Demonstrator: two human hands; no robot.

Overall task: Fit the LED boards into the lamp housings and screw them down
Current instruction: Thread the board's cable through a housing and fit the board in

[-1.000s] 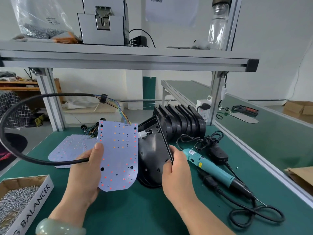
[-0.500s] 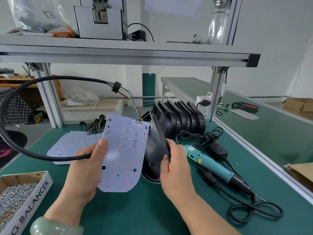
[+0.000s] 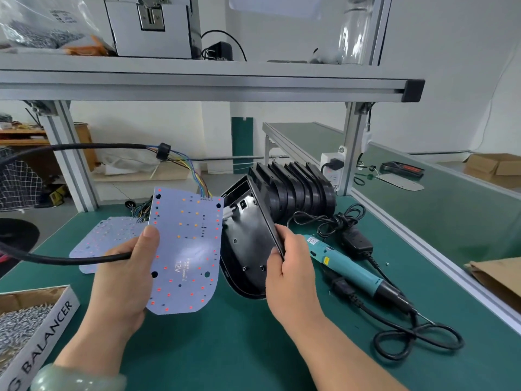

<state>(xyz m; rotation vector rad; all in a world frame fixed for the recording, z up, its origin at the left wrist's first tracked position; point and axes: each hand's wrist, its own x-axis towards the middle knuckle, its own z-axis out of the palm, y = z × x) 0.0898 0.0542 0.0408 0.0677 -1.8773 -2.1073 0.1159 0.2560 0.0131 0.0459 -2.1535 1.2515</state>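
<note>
My left hand (image 3: 124, 275) holds a pale LED board (image 3: 187, 249) upright by its left edge, thumb on its face, together with the black cable (image 3: 56, 259) whose coloured wires run to the board's top. My right hand (image 3: 291, 273) grips the right rim of a black lamp housing (image 3: 248, 244), tilted on edge with its hollow side facing the board. Board and housing stand side by side, almost touching. A teal electric screwdriver (image 3: 346, 266) lies on the green mat to the right. A cardboard box of screws (image 3: 19, 328) sits at the lower left.
A row of several black housings (image 3: 298, 187) stands behind the held one. More LED boards (image 3: 104, 238) lie flat at the left. A black adapter (image 3: 356, 242) and looped cord (image 3: 417, 340) lie at the right. An aluminium shelf (image 3: 197, 83) hangs overhead; its posts flank the mat.
The housing has swung open again, so its hollow faces the board. The cable loop has risen and the board sits slightly higher in my left hand.
</note>
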